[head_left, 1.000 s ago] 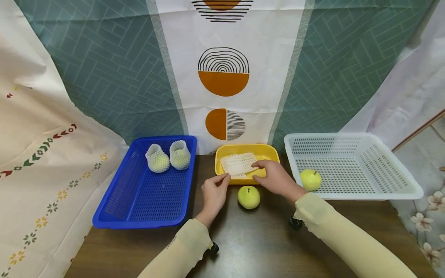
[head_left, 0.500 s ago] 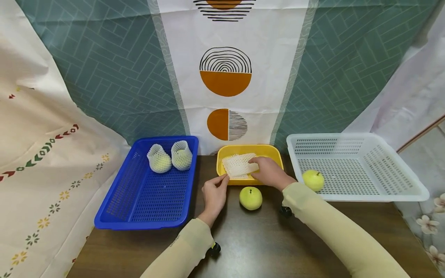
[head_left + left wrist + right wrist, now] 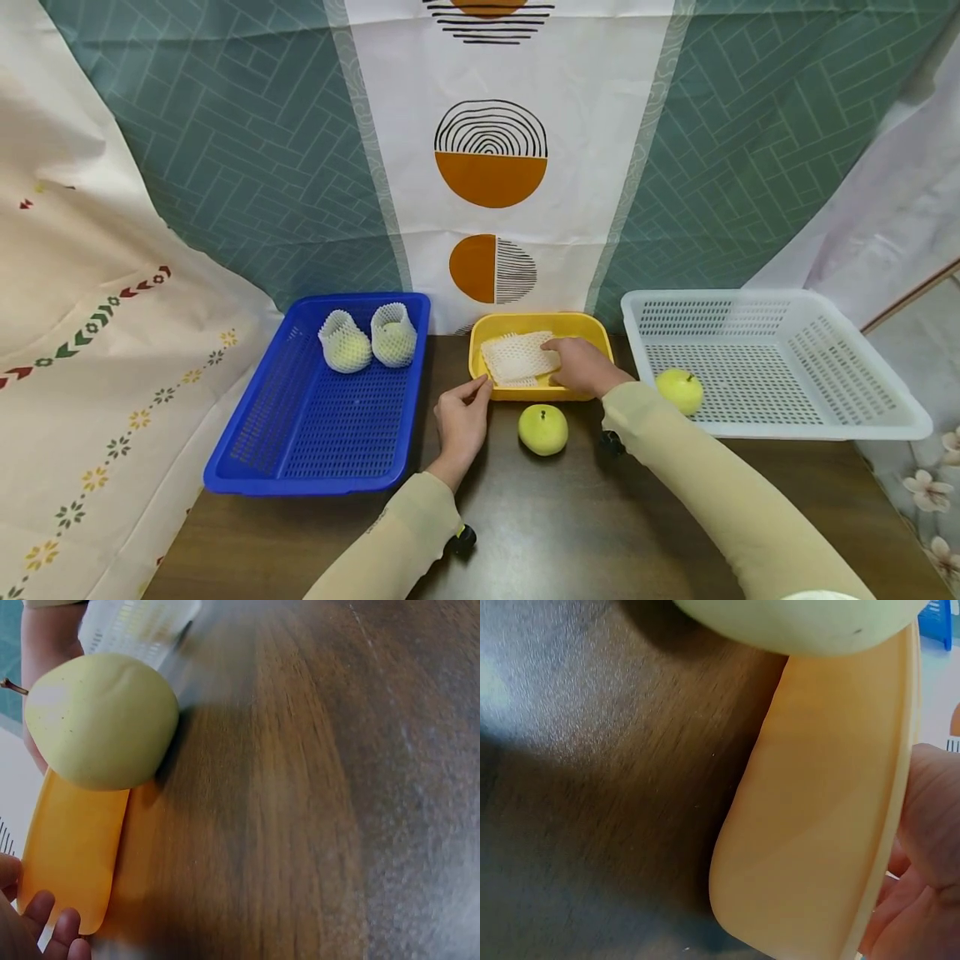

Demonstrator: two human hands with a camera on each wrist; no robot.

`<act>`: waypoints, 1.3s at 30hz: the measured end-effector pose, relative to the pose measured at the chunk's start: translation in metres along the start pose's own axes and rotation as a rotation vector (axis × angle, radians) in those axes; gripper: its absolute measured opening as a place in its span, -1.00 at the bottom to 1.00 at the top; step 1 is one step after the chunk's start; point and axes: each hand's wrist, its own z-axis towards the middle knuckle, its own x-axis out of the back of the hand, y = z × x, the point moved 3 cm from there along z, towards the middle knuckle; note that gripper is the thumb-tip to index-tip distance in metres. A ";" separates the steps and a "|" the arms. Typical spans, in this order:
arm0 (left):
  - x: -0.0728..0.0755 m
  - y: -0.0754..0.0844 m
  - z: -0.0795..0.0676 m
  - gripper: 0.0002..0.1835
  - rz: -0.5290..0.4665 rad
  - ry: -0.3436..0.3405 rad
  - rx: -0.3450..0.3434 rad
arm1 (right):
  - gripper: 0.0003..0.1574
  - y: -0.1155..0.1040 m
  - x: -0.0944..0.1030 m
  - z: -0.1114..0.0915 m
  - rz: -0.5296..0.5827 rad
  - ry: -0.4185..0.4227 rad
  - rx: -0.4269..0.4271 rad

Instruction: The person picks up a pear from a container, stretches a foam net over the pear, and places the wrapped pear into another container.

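White foam fruit nets [image 3: 517,360] lie flat and overlapping in a small yellow tray [image 3: 540,392]. My right hand [image 3: 587,365] reaches into the tray and grips the right edge of the top net with its fingers and thumb. At the front left corner, my left hand [image 3: 461,421] pinches the tray's rim. In the left wrist view its fingertips [image 3: 64,922] lie against the tray's outer wall. Just in front of the tray, between the two arms, a green-yellow pear [image 3: 543,430] stands stem up on the table. The right fingertips are partly hidden behind the tray wall in the right wrist view.
To the left, a blue basket [image 3: 337,467] holds two pears [image 3: 348,350] in foam nets. On the right stands a white basket [image 3: 885,425] with one bare pear [image 3: 679,391] at its near left corner. A patterned cloth [image 3: 491,75] hangs behind the brown table [image 3: 547,533].
My right hand has moved left and down into the tray, and its fingers have closed on the net's edge. The left hand stays at the rim. The camera view has shifted slightly.
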 end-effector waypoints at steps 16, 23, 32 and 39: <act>0.000 0.001 -0.003 -0.74 0.055 -0.009 -0.023 | -0.20 0.005 -0.002 0.006 -0.003 0.050 -0.003; -0.001 0.002 -0.003 -0.80 0.052 -0.003 -0.034 | -0.51 0.004 0.001 0.006 0.007 0.071 0.029; 0.000 0.003 -0.001 -0.79 0.047 -0.001 -0.039 | -0.69 0.001 0.010 0.005 -0.011 0.130 0.100; 0.001 0.001 0.001 -0.76 0.040 -0.016 -0.037 | -0.70 0.005 0.015 0.004 0.034 0.169 0.093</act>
